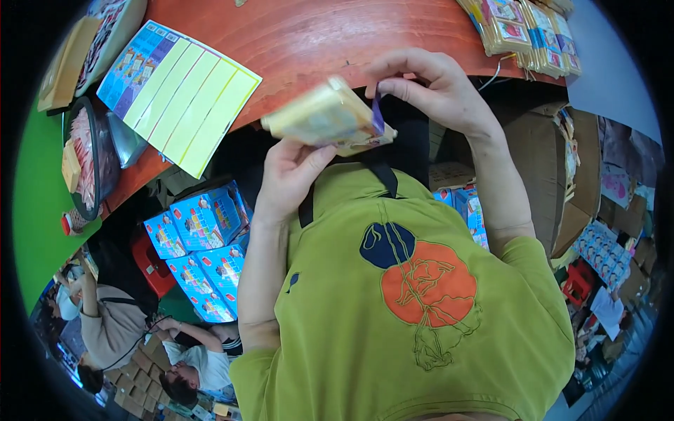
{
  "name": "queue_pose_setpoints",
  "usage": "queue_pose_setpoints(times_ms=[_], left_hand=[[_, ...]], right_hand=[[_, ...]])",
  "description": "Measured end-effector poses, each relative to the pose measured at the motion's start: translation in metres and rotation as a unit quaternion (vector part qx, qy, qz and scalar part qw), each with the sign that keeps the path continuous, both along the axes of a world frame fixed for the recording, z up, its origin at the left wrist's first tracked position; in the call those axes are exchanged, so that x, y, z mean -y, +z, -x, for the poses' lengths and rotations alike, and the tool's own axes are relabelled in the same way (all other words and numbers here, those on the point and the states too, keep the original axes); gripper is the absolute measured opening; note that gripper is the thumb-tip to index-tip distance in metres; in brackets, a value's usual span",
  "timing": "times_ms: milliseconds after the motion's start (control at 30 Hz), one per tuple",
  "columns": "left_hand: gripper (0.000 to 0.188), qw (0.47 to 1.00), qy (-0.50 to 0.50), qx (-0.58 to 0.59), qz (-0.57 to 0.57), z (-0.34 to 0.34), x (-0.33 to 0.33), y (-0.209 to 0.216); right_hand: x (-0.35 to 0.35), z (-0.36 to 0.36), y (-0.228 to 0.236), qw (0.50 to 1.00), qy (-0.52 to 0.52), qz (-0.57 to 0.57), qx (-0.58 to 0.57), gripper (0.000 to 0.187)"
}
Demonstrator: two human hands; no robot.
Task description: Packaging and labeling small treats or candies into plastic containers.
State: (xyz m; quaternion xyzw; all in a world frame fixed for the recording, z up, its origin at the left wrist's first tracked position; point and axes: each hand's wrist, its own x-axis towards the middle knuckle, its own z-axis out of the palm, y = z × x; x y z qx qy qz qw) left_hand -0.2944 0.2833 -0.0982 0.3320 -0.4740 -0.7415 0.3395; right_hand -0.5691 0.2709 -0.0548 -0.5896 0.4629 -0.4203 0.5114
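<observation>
My left hand (pixel 289 179) grips a cream-coloured bundle of flat pieces (pixel 323 116) from below, its thumb on the near side. The bundle is tilted and partly blurred, with faint printed pictures on its face. A purple strip (pixel 378 111) runs along the bundle's right end. The thumb and bent fingers of my right hand (pixel 439 88) close on the strip's upper end. Both hands are over my lap, just in front of the table edge. Whether the strip goes all the way round the bundle is hidden.
On the red-brown table (pixel 302 42) lie a yellow-and-purple printed sheet (pixel 189 95) and banded bundles (pixel 537 35). A round dark-rimmed container (pixel 86 154) stands left. Blue printed boxes (pixel 203 224) sit below, and an open cardboard box (pixel 537 161) stands right. Two people (pixel 200 365) are at lower left.
</observation>
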Motion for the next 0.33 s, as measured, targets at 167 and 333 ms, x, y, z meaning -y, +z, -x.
queue_pose_setpoints(times_ms=[167, 333], left_hand=[[0.032, 0.855, -0.054, 0.146, 0.495, 0.009, 0.024, 0.051], [0.032, 0.822, -0.001, 0.144, 0.551, 0.018, 0.01, 0.058]], right_hand=[[-0.014, -0.008, 0.041, 0.943, 0.057, 0.277, -0.173, 0.022], [-0.029, -0.007, 0.056, 0.912, 0.122, 0.291, -0.263, 0.025]])
